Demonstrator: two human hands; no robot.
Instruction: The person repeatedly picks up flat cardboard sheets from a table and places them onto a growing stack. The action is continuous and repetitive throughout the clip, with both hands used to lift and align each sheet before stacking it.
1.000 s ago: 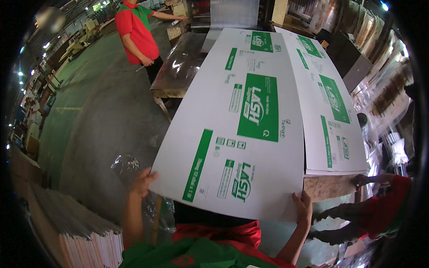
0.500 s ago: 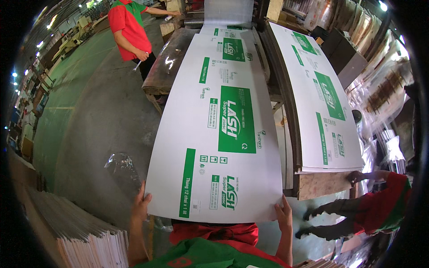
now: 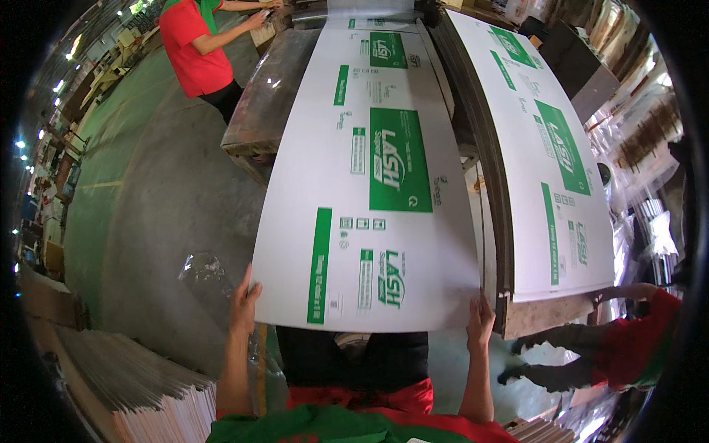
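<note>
A long white printed sheet [image 3: 295, 221] with green blocks stretches from in front of me to a machine at the far end, where its far edge meets a clear plastic flap [image 3: 369, 9]. My left hand [image 3: 242, 303] grips the sheet's near left corner, thumb by the top face. At the near right corner my right hand [image 3: 481, 319] holds the opposite edge the same way. Fingers under the sheet are partly hidden.
Right of it lies a stack of matching sheets [image 3: 524, 170], with a co-worker [image 3: 639, 336] at its near end. Another co-worker [image 3: 196, 52] reaches toward the machine beside a metal-topped table [image 3: 269, 96]. Clear film [image 3: 207, 273] lies on the floor; stacked boards [image 3: 148, 384] stand at lower left.
The sheet has moved away from me toward the machine, both my hands moving with it. The far-left co-worker has brought the lowered hand up to the machine.
</note>
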